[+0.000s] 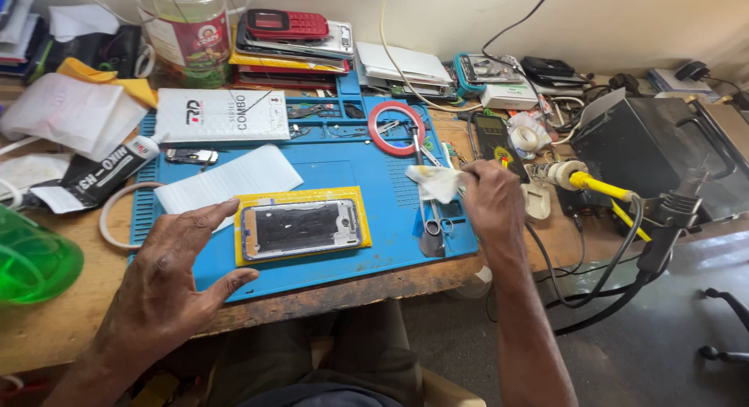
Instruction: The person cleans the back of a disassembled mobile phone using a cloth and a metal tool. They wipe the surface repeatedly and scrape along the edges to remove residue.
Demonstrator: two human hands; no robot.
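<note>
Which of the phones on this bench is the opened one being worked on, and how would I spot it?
Find the blue work mat covering the middle of the wooden bench. Near its front edge lies a yellow pad, and the phone frame rests on it, just beyond the left hand. Unlike the stacked phones at the back wall, it lies alone, silver-rimmed, dark inside.

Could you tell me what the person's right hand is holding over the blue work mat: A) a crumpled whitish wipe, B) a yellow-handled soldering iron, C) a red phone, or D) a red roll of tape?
A: the right hand pinches a crumpled whitish wipe above the blue mat, while the red tape roll lies apart on the mat and the soldering iron rests off to the side.
</note>
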